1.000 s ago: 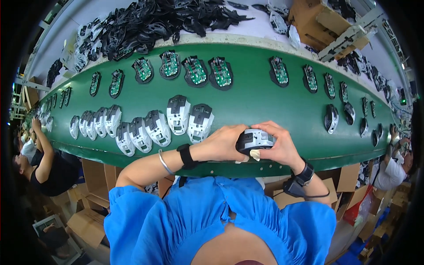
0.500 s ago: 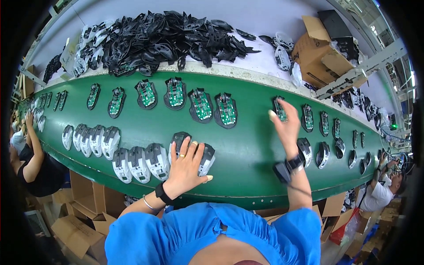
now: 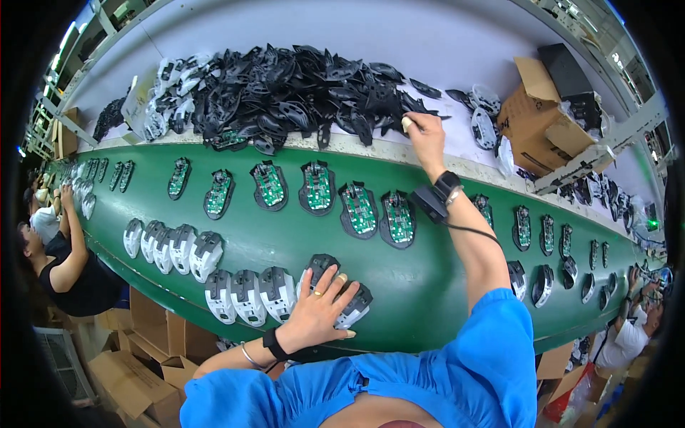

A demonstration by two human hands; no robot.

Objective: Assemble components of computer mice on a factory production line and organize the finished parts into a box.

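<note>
My left hand [image 3: 320,308] lies with spread fingers over the grey-and-black mouse top shells [image 3: 354,307] at the near edge of the green belt [image 3: 435,296]; its palm hides part of them. Stretched across the belt, my right hand [image 3: 426,137] has its fingers closed at the right end of a heap of black plastic side pieces [image 3: 307,89]. Whatever it pinches is hidden. Between my hands lie mouse bases with green circuit boards, the closest being one base [image 3: 397,220] and its neighbour [image 3: 358,210].
More top shells [image 3: 246,296] line the belt's near side. A cardboard box [image 3: 539,118] stands on the white ledge at far right. Other people work at the left [image 3: 61,260] and right [image 3: 628,339] ends. Open cartons [image 3: 135,381] sit below the belt.
My right hand has moved from a circuit-board base at the right, up and left to the black heap. My left hand stays on the shells. The whole view has shifted.
</note>
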